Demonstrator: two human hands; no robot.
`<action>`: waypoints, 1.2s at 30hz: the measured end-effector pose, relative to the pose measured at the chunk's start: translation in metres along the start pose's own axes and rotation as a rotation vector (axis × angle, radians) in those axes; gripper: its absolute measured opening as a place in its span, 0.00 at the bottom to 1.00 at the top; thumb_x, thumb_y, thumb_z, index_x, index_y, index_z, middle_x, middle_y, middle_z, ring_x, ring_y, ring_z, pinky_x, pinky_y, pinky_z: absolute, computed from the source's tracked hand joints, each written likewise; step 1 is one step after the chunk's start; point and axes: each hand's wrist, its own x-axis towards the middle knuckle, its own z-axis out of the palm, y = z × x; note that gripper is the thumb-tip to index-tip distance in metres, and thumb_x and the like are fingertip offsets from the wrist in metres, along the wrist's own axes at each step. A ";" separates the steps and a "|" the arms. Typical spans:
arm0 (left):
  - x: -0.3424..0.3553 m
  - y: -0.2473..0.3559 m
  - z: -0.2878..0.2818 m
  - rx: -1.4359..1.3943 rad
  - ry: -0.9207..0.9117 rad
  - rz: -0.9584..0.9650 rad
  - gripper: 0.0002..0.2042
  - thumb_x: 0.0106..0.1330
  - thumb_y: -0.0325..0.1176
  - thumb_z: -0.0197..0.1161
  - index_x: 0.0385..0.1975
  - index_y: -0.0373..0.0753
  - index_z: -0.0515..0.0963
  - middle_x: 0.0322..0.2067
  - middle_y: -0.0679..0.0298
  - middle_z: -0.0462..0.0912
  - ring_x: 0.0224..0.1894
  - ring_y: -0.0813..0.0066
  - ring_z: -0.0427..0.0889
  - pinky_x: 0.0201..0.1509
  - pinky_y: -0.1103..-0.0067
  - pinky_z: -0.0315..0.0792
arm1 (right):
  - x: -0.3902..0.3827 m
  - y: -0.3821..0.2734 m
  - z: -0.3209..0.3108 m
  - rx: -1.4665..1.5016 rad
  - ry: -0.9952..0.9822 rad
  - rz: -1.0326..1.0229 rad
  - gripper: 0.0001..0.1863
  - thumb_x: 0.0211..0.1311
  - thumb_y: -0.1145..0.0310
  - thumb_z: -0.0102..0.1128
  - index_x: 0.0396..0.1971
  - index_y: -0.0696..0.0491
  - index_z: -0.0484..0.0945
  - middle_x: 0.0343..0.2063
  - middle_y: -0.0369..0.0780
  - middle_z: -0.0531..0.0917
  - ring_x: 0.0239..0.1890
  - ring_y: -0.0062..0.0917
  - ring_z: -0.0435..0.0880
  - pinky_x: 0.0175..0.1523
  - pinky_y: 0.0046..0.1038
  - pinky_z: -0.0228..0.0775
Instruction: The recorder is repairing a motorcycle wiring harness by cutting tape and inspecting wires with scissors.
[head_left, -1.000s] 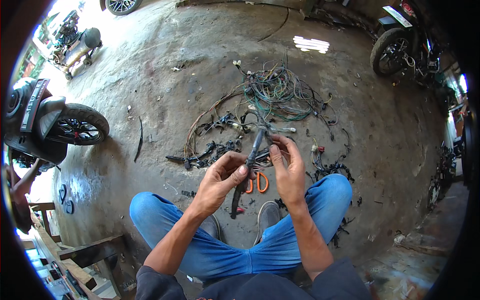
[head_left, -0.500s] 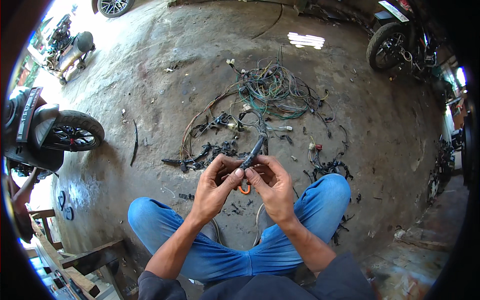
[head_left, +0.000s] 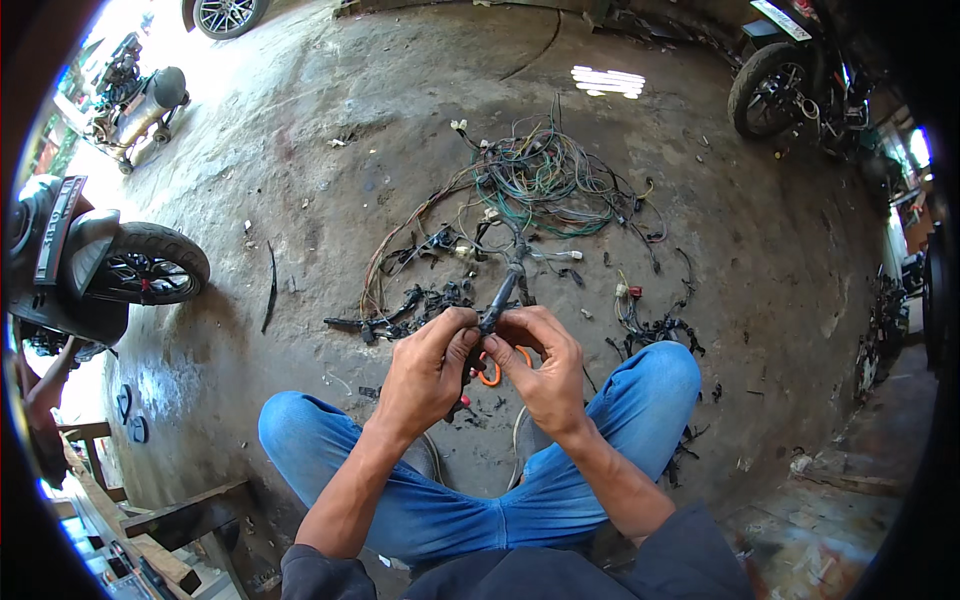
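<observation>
A person in blue jeans sits with knees apart on a stained concrete floor, both bare hands meeting over a black-taped wiring harness. The landmark is a loose tangle of multicoloured wires on the floor. The harness is on the near side of the tangle, slanting from the hands up toward its close edge.

The left hand pinches the harness between thumb and forefinger. The right hand pinches it just beside, its thumb tip close to the left one. The other fingers are curled and partly hidden, so their exact hold cannot be told.

Also nearer the person than the tangle, an orange loop handle shows beneath the hands. To the tangle's near left is a pile of black connectors and cable pieces; to its near right, a dark clump of scraps by a small red connector.

Well left of the tangle are a motorcycle's front wheel and, farther back, a wheeled air compressor. Beyond it to the right stands another motorcycle.
</observation>
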 end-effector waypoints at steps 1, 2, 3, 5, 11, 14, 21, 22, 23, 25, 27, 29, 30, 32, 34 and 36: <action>0.000 -0.001 -0.001 0.083 -0.009 0.058 0.06 0.74 0.27 0.56 0.43 0.32 0.75 0.31 0.51 0.82 0.33 0.57 0.87 0.34 0.71 0.76 | 0.000 0.001 0.001 -0.030 -0.004 -0.023 0.11 0.61 0.76 0.69 0.41 0.63 0.81 0.38 0.39 0.82 0.38 0.22 0.86 0.43 0.24 0.79; 0.000 0.001 -0.002 0.083 -0.007 0.059 0.06 0.74 0.27 0.56 0.43 0.32 0.75 0.31 0.51 0.82 0.33 0.57 0.87 0.34 0.71 0.76 | -0.001 0.002 0.001 -0.030 -0.005 -0.026 0.11 0.61 0.76 0.69 0.41 0.63 0.81 0.38 0.39 0.82 0.38 0.22 0.86 0.43 0.24 0.79; 0.000 0.003 -0.002 0.106 -0.013 0.033 0.05 0.74 0.27 0.55 0.43 0.32 0.73 0.30 0.50 0.81 0.34 0.53 0.85 0.34 0.69 0.76 | -0.001 0.003 0.002 -0.035 -0.015 -0.030 0.11 0.60 0.76 0.69 0.42 0.62 0.81 0.38 0.39 0.82 0.38 0.22 0.86 0.42 0.24 0.79; -0.001 0.002 0.000 0.129 -0.018 0.004 0.05 0.74 0.27 0.54 0.43 0.32 0.72 0.30 0.48 0.80 0.35 0.49 0.84 0.35 0.67 0.75 | -0.002 0.004 0.004 -0.040 -0.027 -0.033 0.12 0.60 0.75 0.69 0.42 0.62 0.81 0.38 0.39 0.81 0.38 0.22 0.86 0.41 0.23 0.79; 0.000 0.001 0.007 -0.045 0.063 -0.155 0.10 0.76 0.33 0.53 0.41 0.30 0.71 0.24 0.49 0.80 0.22 0.60 0.84 0.24 0.68 0.74 | -0.004 0.010 0.010 0.077 -0.012 0.039 0.14 0.60 0.74 0.70 0.44 0.61 0.80 0.39 0.38 0.81 0.39 0.20 0.85 0.42 0.23 0.76; -0.002 -0.013 0.013 -0.228 0.101 -0.259 0.11 0.78 0.35 0.51 0.40 0.31 0.71 0.22 0.56 0.80 0.17 0.73 0.81 0.19 0.72 0.71 | -0.004 0.009 0.010 0.108 -0.031 0.038 0.13 0.62 0.73 0.68 0.45 0.61 0.81 0.41 0.38 0.81 0.39 0.20 0.85 0.44 0.23 0.76; -0.002 -0.013 0.021 -0.410 -0.044 -0.341 0.15 0.80 0.41 0.48 0.41 0.33 0.71 0.24 0.67 0.75 0.25 0.81 0.73 0.32 0.80 0.70 | 0.007 0.020 -0.001 -0.036 0.038 -0.084 0.18 0.62 0.75 0.61 0.53 0.62 0.79 0.50 0.44 0.79 0.54 0.32 0.80 0.59 0.30 0.71; -0.001 -0.003 0.022 -0.256 0.004 -0.217 0.14 0.80 0.39 0.49 0.41 0.33 0.72 0.24 0.66 0.74 0.24 0.80 0.72 0.31 0.79 0.69 | 0.009 0.021 -0.002 -0.040 0.055 -0.089 0.19 0.62 0.75 0.60 0.54 0.62 0.78 0.52 0.45 0.79 0.57 0.35 0.79 0.62 0.31 0.68; 0.000 0.002 0.023 -0.102 0.052 -0.094 0.13 0.79 0.38 0.50 0.42 0.32 0.72 0.23 0.66 0.74 0.23 0.80 0.70 0.29 0.78 0.68 | 0.009 0.019 -0.002 -0.040 0.055 -0.089 0.19 0.62 0.75 0.60 0.54 0.62 0.78 0.52 0.45 0.79 0.57 0.35 0.79 0.62 0.31 0.68; -0.002 -0.005 0.023 -0.083 0.053 -0.100 0.11 0.78 0.35 0.52 0.45 0.31 0.73 0.23 0.64 0.75 0.24 0.80 0.74 0.29 0.79 0.70 | 0.009 0.015 -0.002 -0.095 0.013 -0.103 0.19 0.64 0.74 0.59 0.54 0.63 0.78 0.56 0.47 0.78 0.60 0.35 0.77 0.64 0.31 0.66; -0.002 -0.007 0.021 -0.074 0.037 -0.263 0.13 0.79 0.35 0.51 0.47 0.30 0.74 0.26 0.63 0.79 0.26 0.79 0.79 0.30 0.79 0.74 | 0.005 0.023 0.001 -0.090 -0.013 -0.081 0.17 0.66 0.73 0.57 0.53 0.63 0.79 0.53 0.45 0.81 0.56 0.33 0.80 0.61 0.29 0.69; 0.001 -0.007 0.015 -0.213 0.000 -0.315 0.14 0.79 0.37 0.50 0.48 0.30 0.74 0.29 0.61 0.81 0.28 0.77 0.81 0.33 0.78 0.76 | -0.007 0.037 0.007 0.254 0.019 0.221 0.16 0.68 0.73 0.55 0.52 0.63 0.80 0.43 0.41 0.86 0.49 0.30 0.85 0.57 0.26 0.72; 0.002 -0.008 0.011 -0.348 -0.034 -0.372 0.16 0.79 0.39 0.49 0.48 0.29 0.74 0.32 0.58 0.84 0.29 0.75 0.84 0.36 0.78 0.79 | -0.017 0.062 0.013 0.294 0.049 0.273 0.13 0.70 0.74 0.51 0.46 0.63 0.82 0.34 0.38 0.87 0.40 0.26 0.87 0.47 0.23 0.77; 0.003 -0.017 0.010 -0.555 -0.037 -0.397 0.18 0.80 0.41 0.48 0.47 0.28 0.74 0.35 0.55 0.85 0.31 0.72 0.85 0.38 0.76 0.80 | -0.044 0.095 0.024 0.421 0.117 0.423 0.12 0.70 0.74 0.51 0.42 0.63 0.82 0.32 0.39 0.86 0.38 0.25 0.87 0.42 0.24 0.78; 0.005 -0.024 0.012 -0.790 -0.066 -0.400 0.22 0.80 0.45 0.47 0.47 0.26 0.75 0.40 0.47 0.85 0.34 0.63 0.88 0.42 0.73 0.83 | -0.061 0.132 0.035 0.546 0.186 0.579 0.11 0.70 0.75 0.50 0.38 0.63 0.82 0.30 0.40 0.86 0.35 0.24 0.86 0.38 0.24 0.79; 0.009 -0.019 0.007 -0.828 -0.082 -0.421 0.22 0.80 0.45 0.47 0.47 0.26 0.74 0.40 0.47 0.85 0.35 0.62 0.88 0.42 0.72 0.83 | -0.072 0.173 0.046 0.292 0.420 0.693 0.09 0.69 0.76 0.51 0.36 0.63 0.80 0.27 0.40 0.84 0.28 0.24 0.85 0.29 0.24 0.78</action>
